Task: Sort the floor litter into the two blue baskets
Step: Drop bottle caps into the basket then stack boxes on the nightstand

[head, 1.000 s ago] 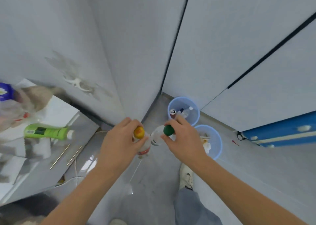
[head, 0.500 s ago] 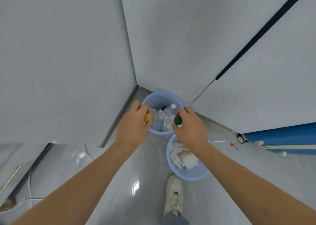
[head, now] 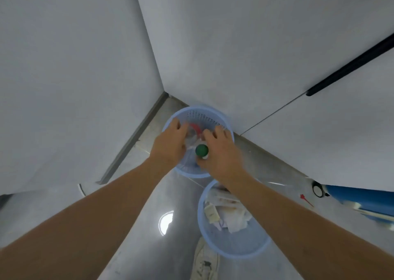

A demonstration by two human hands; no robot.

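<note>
The left hand [head: 170, 146] is hovering over the far round blue perforated plastic basket [head: 204, 114], its fingers' state unclear (blurred). The right hand [head: 221, 154], fingers clamped, is holding a green-capped clear bottle [head: 201, 150] above it. The near blue basket [head: 234, 253] is holding crumpled white paper [head: 230, 213].

Two blue baskets are counted: a far basket [head: 221, 117] in the corner and a near basket [head: 234, 252] beside it. Two hands are seen over the far one, the left hand [head: 170, 147] and the right hand [head: 221, 154], and one green-capped bottle [head: 202, 150] is gripped by the right. One white shoe [head: 204, 262], one red pin [head: 306, 199] and several crumpled papers [head: 228, 213], too jumbled to be numbered, are also counted.
</note>
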